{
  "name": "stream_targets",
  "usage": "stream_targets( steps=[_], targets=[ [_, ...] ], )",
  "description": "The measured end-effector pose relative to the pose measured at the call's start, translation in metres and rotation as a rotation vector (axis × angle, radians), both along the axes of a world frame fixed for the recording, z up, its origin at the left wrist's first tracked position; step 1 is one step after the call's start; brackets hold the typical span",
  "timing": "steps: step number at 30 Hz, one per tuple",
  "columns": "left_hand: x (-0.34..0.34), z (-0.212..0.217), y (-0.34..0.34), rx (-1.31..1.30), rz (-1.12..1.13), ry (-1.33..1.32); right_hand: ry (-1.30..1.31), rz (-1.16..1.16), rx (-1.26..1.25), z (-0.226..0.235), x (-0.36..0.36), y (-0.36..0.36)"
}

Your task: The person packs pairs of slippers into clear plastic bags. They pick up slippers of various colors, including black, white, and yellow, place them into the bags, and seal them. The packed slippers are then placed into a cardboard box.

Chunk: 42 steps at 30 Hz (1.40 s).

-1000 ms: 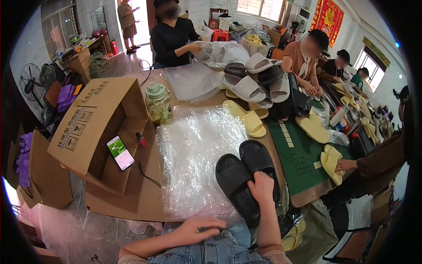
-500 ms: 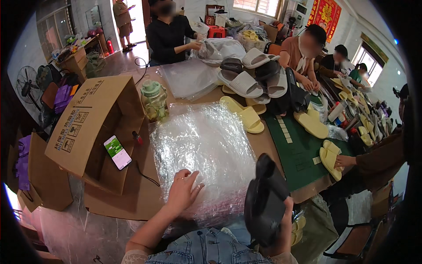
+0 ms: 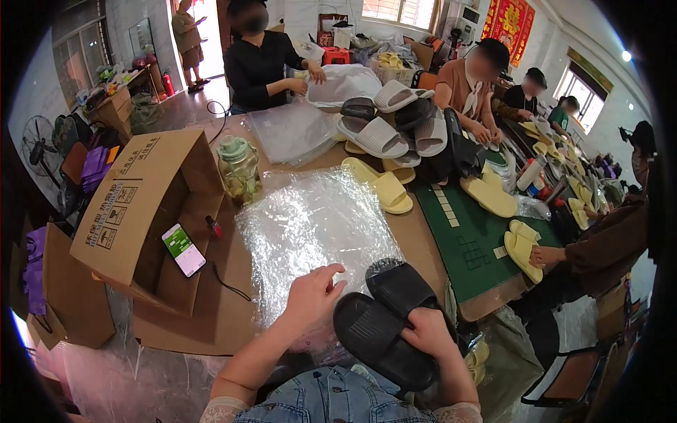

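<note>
My right hand [image 3: 425, 331] grips a pair of black slippers [image 3: 384, 324], held soles up and tilted just over the near table edge. My left hand [image 3: 312, 296] rests with spread fingers on the near end of a stack of clear plastic bags [image 3: 317, 225] lying flat in the middle of the table. The slippers sit to the right of the left hand, close to its fingertips.
An open cardboard box [image 3: 141, 211] with a phone [image 3: 183, 249] on its flap stands at left. A glass jar [image 3: 238, 169] is behind the bags. Yellow slippers [image 3: 381, 185], grey slippers [image 3: 395, 127] and a green mat [image 3: 472, 240] lie at right. Other people work around the table.
The black slippers were lifted off the plastic bags and now sit tilted in my right hand. My left hand moved from my lap onto the near end of the bags.
</note>
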<state>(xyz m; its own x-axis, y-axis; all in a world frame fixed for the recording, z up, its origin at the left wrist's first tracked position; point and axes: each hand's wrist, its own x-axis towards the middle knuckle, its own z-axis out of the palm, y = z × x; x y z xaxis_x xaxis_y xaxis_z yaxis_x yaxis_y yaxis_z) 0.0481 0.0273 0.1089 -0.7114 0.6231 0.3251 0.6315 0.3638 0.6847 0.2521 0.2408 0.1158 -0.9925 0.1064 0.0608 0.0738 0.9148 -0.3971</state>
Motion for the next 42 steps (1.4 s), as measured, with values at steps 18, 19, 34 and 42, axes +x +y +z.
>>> stream_targets(
  steps=[18, 19, 34, 42],
  targets=[
    [0.043, 0.017, -0.014, 0.179, -0.402, 0.074, 0.325, 0.139, -0.058, -0.059, -0.133, -0.065],
    [0.044, 0.019, -0.015, 0.152, -0.449, 0.028, 0.282, 0.128, -0.032, -0.056, -0.14, -0.066],
    [-0.008, 0.007, -0.049, 0.19, -0.082, 0.013, 0.344, 0.124, -0.254, -0.037, -0.099, -0.065],
    [-0.068, -0.061, -0.048, -0.013, 0.26, 0.05, 0.079, 0.425, -1.386, 0.039, -0.016, -0.019]
  ],
)
